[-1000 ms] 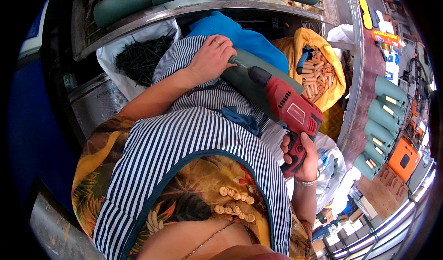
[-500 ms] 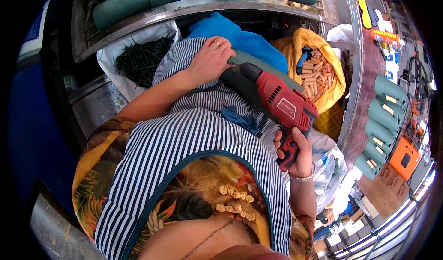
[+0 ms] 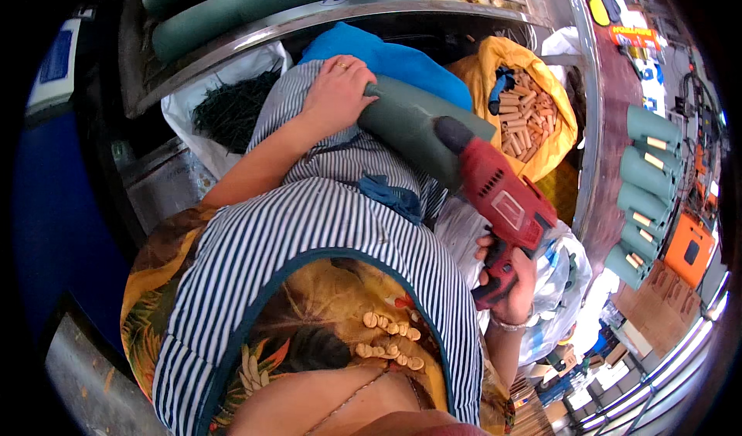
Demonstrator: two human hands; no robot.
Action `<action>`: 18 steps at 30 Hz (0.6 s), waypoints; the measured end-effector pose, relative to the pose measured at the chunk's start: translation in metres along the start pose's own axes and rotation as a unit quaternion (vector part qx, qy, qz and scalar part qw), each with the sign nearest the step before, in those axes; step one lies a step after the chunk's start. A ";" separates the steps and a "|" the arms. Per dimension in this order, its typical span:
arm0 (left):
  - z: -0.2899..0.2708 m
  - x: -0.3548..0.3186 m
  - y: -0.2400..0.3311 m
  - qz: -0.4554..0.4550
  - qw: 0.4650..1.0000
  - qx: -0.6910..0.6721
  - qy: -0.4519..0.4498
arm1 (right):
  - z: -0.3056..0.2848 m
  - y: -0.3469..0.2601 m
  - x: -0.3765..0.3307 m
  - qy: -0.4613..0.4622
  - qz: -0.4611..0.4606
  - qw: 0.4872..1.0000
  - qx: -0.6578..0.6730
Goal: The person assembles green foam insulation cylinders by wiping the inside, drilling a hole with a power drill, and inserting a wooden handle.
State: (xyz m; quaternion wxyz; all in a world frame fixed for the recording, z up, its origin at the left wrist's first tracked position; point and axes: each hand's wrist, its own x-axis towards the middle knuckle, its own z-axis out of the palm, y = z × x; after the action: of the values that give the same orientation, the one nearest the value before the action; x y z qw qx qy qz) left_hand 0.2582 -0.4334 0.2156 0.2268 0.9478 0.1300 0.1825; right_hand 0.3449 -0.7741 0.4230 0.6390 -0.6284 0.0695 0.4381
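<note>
Our left hand (image 3: 336,88) is closed over the end of a grey-green padded cylinder (image 3: 413,127) lying across our striped apron (image 3: 309,227). Our right hand (image 3: 510,285), at four o'clock from it, grips the handle of a red electric drill (image 3: 506,204), whose nose meets the cylinder. At one o'clock, a yellow bag (image 3: 553,88) holds short cardboard tubes (image 3: 529,115).

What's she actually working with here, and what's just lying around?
In use:
- red power drill, held in right hand
- green padded roll, steadied by left hand

Lying about:
- yellow bag of short tan tubes
- white bag of dark screws
- row of green rolls
</note>
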 end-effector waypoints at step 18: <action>-0.016 0.029 0.009 -0.086 0.933 -0.343 -0.062 | -0.250 0.197 0.315 0.116 -0.192 0.861 0.457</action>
State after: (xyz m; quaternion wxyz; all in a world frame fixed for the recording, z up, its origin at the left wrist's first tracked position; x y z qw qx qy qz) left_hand 0.2797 -0.4251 0.2410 0.5606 0.8069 0.1260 0.1366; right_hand 0.5238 -0.8760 0.0256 0.9132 -0.3131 0.2134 0.1504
